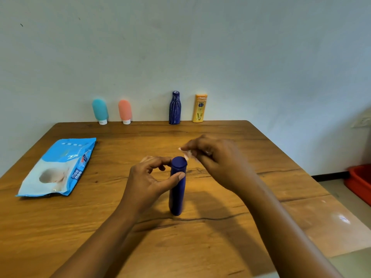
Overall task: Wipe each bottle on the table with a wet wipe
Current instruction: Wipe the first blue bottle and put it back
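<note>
Our left hand (148, 177) curls round the upper part of the dark blue bottle (177, 189), thumb on its near side and fingers by the cap, steadying it. Our right hand (212, 157) sits just right of the cap and a little beyond it, fingertips pinching a small white wet wipe (188, 152). Blur keeps us from telling whether the wipe touches the cap. The bottle stands upright, long axis vertical, mid-desk and near us, so the body to be wiped lies down and left of the wipe, and we judge the right hand best placed for that stroke. The wooden desk (220, 233) carries a pack of wipes (58, 169) at the left. Along its far edge, against the pale wall, stand a teal bottle (100, 111), a pink bottle (124, 111), a patterned blue bottle (175, 108) and a yellow bottle (200, 108). A red tub (359, 181) sits on the floor at the right
</note>
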`<action>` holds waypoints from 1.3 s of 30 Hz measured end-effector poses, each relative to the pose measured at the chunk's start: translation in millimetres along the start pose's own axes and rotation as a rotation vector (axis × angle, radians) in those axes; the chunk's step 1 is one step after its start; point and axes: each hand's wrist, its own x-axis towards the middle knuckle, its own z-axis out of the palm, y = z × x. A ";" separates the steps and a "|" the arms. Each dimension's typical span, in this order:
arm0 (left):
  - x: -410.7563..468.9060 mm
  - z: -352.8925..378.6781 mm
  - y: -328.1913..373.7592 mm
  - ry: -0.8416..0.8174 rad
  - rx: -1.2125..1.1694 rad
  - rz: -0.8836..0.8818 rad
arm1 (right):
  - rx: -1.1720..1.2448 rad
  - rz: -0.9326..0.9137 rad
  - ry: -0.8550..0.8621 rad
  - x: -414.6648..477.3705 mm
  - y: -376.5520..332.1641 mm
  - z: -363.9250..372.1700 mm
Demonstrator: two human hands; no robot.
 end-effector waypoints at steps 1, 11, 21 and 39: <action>-0.2 -0.1 0.1 -0.001 0.003 0.001 | 0.001 0.001 -0.009 3.6 -4.9 3.9; -3.3 3.2 -1.8 0.034 -0.029 0.016 | -0.034 0.018 -0.039 -15.5 -7.4 5.5; -1.9 0.3 -2.2 -0.013 -0.005 0.044 | -0.287 -0.381 -0.012 -8.5 -7.2 31.3; 0.2 -11.3 1.9 -0.048 0.025 -0.006 | 0.172 -0.037 0.314 -27.1 25.6 42.7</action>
